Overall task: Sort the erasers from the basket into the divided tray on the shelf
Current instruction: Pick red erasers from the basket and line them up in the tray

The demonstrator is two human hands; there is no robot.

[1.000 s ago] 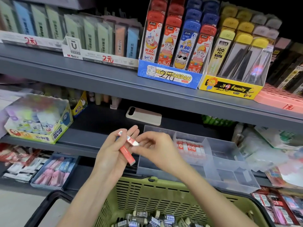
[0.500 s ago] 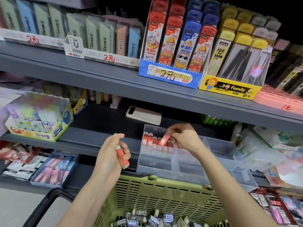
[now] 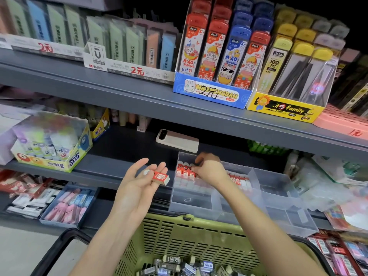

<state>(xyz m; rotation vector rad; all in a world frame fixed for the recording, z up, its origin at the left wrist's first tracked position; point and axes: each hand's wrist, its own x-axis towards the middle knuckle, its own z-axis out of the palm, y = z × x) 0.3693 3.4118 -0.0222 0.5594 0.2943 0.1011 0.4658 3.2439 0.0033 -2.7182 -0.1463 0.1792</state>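
My right hand (image 3: 209, 170) has gone to the tray (image 3: 191, 204), fingers curled on the red row (image 3: 184, 171); I cannot tell if they still pinch an eraser. My left hand (image 3: 139, 186) has opened flat, one red eraser (image 3: 160, 177) resting on its fingers, next to go.

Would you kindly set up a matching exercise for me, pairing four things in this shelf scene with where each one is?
Things:
1. loose red eraser
2. dark-sleeved erasers
3. phone
4. right hand

Places:
A. in the green basket
B. on the fingers of the left hand
C. at the red eraser row in the divided tray
D. on the shelf behind the tray

Pairs: 1-B, 2-A, 3-D, 4-C.
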